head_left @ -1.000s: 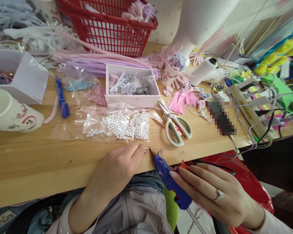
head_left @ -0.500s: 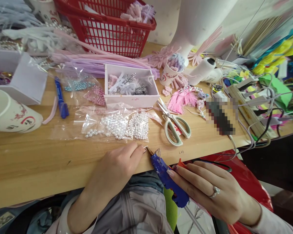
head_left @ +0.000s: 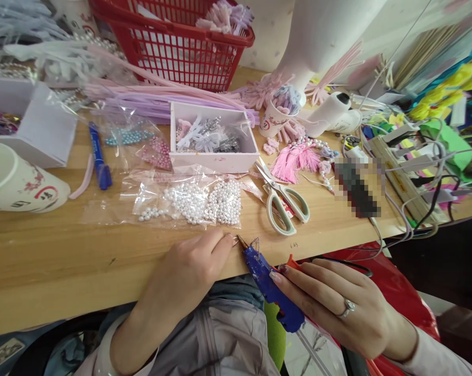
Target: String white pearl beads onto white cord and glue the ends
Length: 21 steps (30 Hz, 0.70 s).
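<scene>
My right hand (head_left: 337, 303) is wrapped round a blue hot glue gun (head_left: 273, 292) with an orange trigger, its glue stick sticking out at the back. The metal nozzle points up and left, close to the fingertips of my left hand (head_left: 198, 269). Those fingers are pinched together over the table edge. Whatever they hold is too small and too covered to name; a pale bit shows at the tips by the nozzle. Just beyond lie a clear bag of white pearl beads (head_left: 200, 203) and open scissors (head_left: 283, 201) with pale green handles.
Behind the beads stands a white box (head_left: 216, 163) of small bows and trims. A blue marker (head_left: 98, 156) and paper cup (head_left: 24, 180) are at the left. A red basket (head_left: 181, 57) stands at the back, a pink tassel (head_left: 292, 162) and power strip (head_left: 404, 177) to the right.
Almost nothing differs. The view has shifted very slightly, and both hands keep the same pose with the glue gun nozzle by my left fingertips.
</scene>
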Motion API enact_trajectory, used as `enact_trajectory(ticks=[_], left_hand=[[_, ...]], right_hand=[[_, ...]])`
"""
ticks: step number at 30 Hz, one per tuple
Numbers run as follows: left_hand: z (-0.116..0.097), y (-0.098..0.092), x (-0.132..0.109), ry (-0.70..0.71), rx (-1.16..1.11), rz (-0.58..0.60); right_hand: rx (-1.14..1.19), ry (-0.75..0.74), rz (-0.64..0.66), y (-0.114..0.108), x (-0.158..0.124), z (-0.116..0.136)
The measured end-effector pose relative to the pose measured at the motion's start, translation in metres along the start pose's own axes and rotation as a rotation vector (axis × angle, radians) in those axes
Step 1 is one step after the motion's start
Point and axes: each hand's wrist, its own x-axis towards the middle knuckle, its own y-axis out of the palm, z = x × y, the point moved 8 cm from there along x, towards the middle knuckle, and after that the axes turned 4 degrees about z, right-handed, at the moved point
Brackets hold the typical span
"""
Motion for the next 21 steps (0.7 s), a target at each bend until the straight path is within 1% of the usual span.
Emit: enact_trajectory(ticks=[5,10,14,18,21], left_hand=[[0.000,-0.001,0.001,-0.011,-0.036,-0.012],[-0.001,-0.001,0.000,-0.009,-0.008,-0.016],[0.000,0.000,0.000,-0.008,-0.004,-0.005],[0.001,-0.002,0.000,-0.005,-0.017,-0.032],[0.001,-0.002,0.000,-0.004,-0.032,-0.041]], right_hand=[[-0.007,0.009,-0.001,-0.007,0.003,0.000],[-0.037,0.027,0.000,-0.016,0.007,-0.004],[-0.024,0.020,-0.015,-0.010,0.005,-0.002],[0.022,0.020,-0.008,-0.002,0.002,-0.001],[0.018,0.017,0.005,-0.005,0.003,-0.002]])
